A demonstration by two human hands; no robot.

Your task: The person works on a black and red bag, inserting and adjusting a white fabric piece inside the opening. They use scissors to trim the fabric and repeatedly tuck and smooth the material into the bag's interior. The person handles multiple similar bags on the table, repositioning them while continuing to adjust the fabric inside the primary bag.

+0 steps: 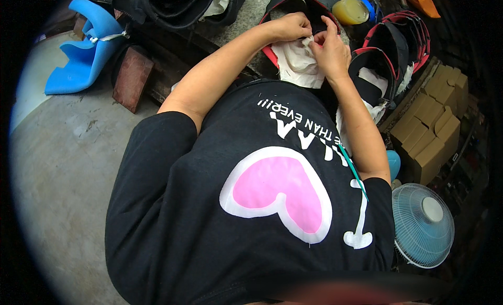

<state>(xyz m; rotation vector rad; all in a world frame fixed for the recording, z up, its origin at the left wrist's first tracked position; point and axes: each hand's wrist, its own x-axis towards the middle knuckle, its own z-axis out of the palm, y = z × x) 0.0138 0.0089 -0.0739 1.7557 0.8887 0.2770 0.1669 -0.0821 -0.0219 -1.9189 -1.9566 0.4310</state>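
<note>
Crumpled white cloth at the red-edged rim of a black hollow piece

Nearest is the person's black short-sleeved shirt [178, 200], printed with a pink heart bordered in white; a thin teal strip [355, 169] lies across its right side.

Just beyond the chest, the soft white cloth [296, 66] hangs over the near rim of the rounded black hollow piece with red edging [270, 54]. The cloth looks thin and creased, gathered into folds at the top, its lower part spread flatter with an uneven edge. The black piece opens upward, its inside dark, the red band bright along its curved sides.

The left hand [293, 27] has its grip closed on the gathered top of the cloth. The right hand [332, 49] has its thumb against the cloth and forefinger extended; whether its grip pinches the fabric cannot be told.

Beside the right hand sit more black red-edged pieces [401, 35], some with white lining showing. Farther off, on the speckled grey counter [255, 5], a clear jar of yellowish contents with a blue lid [350, 11] lies tilted.
</note>
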